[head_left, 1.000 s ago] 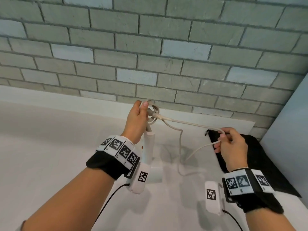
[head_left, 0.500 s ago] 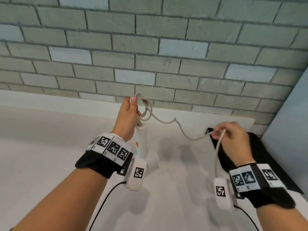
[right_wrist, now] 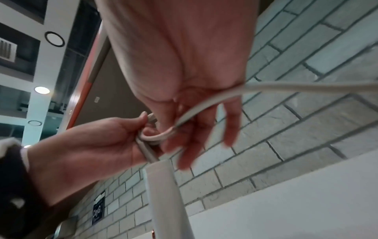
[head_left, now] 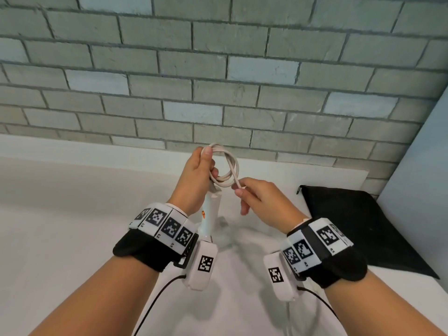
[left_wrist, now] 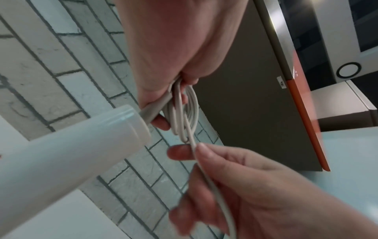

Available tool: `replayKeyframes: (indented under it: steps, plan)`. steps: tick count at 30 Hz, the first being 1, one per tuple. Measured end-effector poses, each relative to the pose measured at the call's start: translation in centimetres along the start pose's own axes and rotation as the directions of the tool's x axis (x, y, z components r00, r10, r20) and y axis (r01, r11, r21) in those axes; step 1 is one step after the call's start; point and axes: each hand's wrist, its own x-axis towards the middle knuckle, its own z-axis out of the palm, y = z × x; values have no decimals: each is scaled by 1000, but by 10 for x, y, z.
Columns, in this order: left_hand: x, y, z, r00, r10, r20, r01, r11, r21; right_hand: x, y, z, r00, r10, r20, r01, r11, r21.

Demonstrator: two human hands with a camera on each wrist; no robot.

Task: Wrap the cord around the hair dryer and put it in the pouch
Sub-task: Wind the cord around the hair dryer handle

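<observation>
My left hand [head_left: 196, 175] clamps the coiled cord [head_left: 226, 166] above the hair dryer [head_left: 209, 214] handle, keeping the loops gathered. My right hand [head_left: 257, 197] pinches the free strand to guide another turn. The pouch [head_left: 363, 226] lies flat, well right.

The left hand [head_left: 197, 177] grips a bundle of cord [head_left: 226, 167] loops at the top of the white hair dryer [head_left: 210, 214], whose handle hangs down behind the wrist. At 3 o'clock of that grip, just beside it, the right hand [head_left: 263, 201] pinches the cord between thumb and forefinger where a strand leaves the loops. A black pouch [head_left: 358, 224] lies flat on the white surface [head_left: 60, 226] at 3 o'clock of the hands, below a grey brick wall [head_left: 218, 69].
</observation>
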Motion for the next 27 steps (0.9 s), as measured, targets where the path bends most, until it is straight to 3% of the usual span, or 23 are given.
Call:
replayKeyframes:
  steps: [3, 6, 9, 12, 14, 16, 18, 20, 23, 27]
  plan:
    - [3, 0, -12, 998, -11, -67, 8, 999, -41, -5, 12, -5, 997, -33, -64, 49, 964, 260]
    - [1, -1, -11, 997, -11, -73, 6, 998, -68, -1, 27, -10, 965, -124, -229, 140, 989, 55]
    - [-3, -4, -2, 1000, -18, -24, 16, 996, -86, 7, 37, -5, 892, -203, -404, 152, 976, -155]
    - [-7, -5, 5, 1000, -22, -3, 21, 993, -118, 14, 36, 7, 872, -139, -469, 122, 990, -66]
    - [-10, -4, 9, 999, -32, 5, 32, 988, -153, 17, 31, 15, 891, -9, -454, 79, 988, 135]
    - [-13, -2, 12, 999, -52, 9, 53, 981, -186, 20, 20, 22, 922, 104, -373, 55, 919, 391]
    - [-14, 2, 13, 998, -57, 13, 58, 982, -182, 20, 6, 25, 951, 145, -272, 62, 775, 629]
    - [-15, 4, 11, 1000, -24, -15, 22, 996, -86, 16, -4, 22, 975, 140, -171, 61, 573, 817]
    - [-16, 2, 10, 996, 42, -77, -37, 997, 66, 11, -10, 16, 992, 85, -89, 54, 348, 936]
    - [-17, 2, 15, 994, 95, -56, -85, 983, 161, 12, -14, 16, 977, 166, -134, 54, 417, 907]
